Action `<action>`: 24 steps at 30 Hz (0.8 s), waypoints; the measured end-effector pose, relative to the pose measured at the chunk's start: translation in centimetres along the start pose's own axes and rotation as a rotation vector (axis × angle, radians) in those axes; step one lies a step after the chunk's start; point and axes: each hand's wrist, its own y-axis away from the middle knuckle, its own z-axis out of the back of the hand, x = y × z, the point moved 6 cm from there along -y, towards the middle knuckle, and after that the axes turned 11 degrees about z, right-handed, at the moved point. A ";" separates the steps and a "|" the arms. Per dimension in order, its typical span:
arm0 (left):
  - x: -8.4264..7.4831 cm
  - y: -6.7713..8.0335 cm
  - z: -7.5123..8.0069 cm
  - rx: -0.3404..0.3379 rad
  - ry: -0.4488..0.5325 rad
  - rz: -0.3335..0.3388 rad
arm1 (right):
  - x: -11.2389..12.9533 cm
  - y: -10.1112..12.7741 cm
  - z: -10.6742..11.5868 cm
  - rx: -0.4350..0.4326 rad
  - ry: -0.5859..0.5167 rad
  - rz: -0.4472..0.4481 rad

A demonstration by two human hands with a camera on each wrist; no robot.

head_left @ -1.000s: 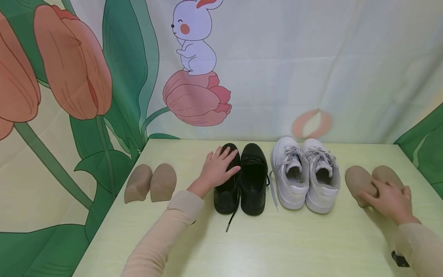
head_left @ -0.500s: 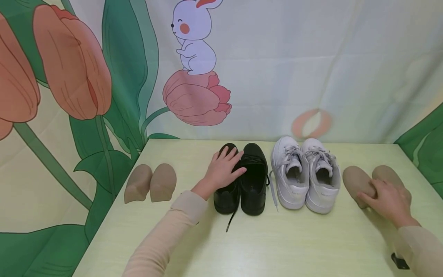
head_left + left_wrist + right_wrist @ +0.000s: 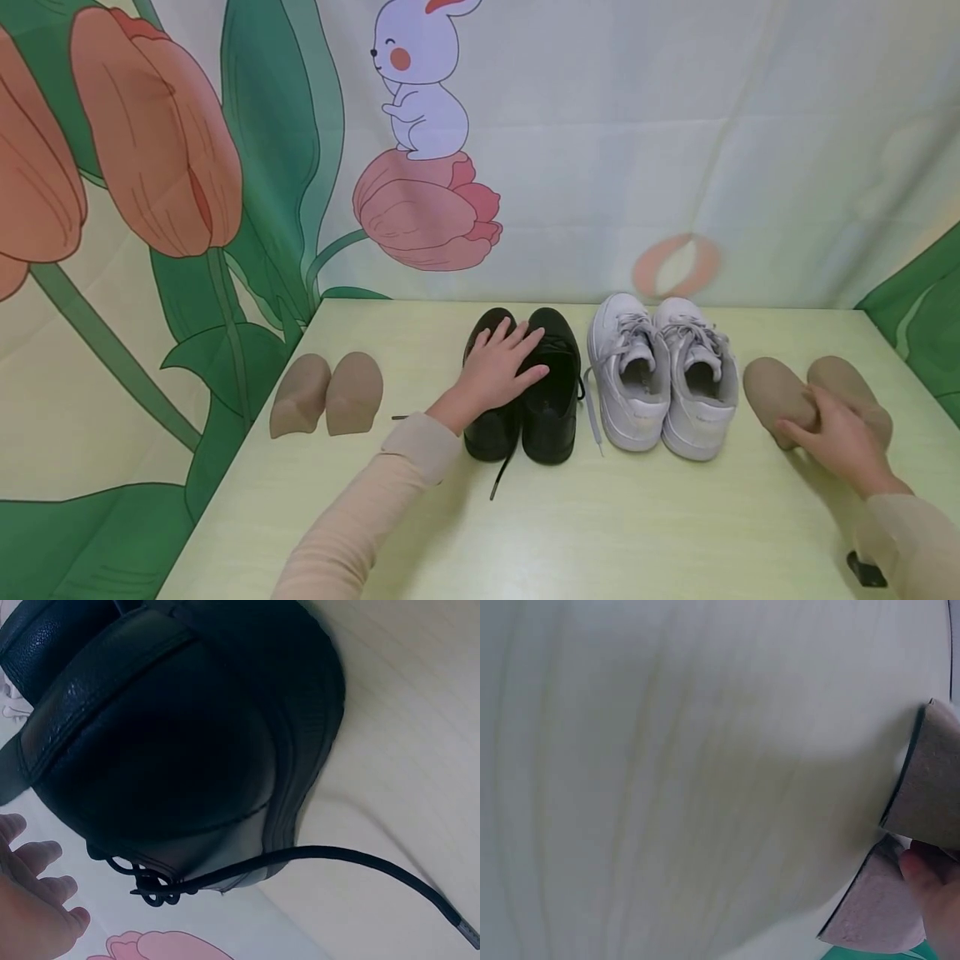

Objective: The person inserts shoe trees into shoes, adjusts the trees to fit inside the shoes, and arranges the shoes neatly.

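Observation:
A pair of black lace-up shoes point(image 3: 551, 417) stands mid-table, heels toward me. My left hand point(image 3: 502, 367) rests flat across both their tops, fingers straight and spread. The left wrist view shows a black shoe's heel point(image 3: 172, 735), its loose lace point(image 3: 360, 862) and my fingertips point(image 3: 37, 900). At the right lie two tan shoe-shaped pads point(image 3: 780, 387). My right hand point(image 3: 840, 437) lies on them, thumb against the left pad's side and a finger in the gap between them. The right wrist view shows the pads' edges point(image 3: 930, 780) with a fingertip point(image 3: 930, 877) between.
White sneakers point(image 3: 660, 392) stand between the black shoes and the right-hand pads. A second tan pair point(image 3: 326, 396) lies at the table's left. The pale green table point(image 3: 600, 533) ends at a printed backdrop. A small black object point(image 3: 866, 569) sits near my right sleeve.
My left hand has slid right, from the left black shoe onto the tops of both. The right hand has stayed on the tan pads.

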 end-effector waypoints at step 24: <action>-2.5 -0.3 -1.2 0.012 -0.010 -0.040 | -0.7 0.5 -0.9 0.016 -0.063 -0.064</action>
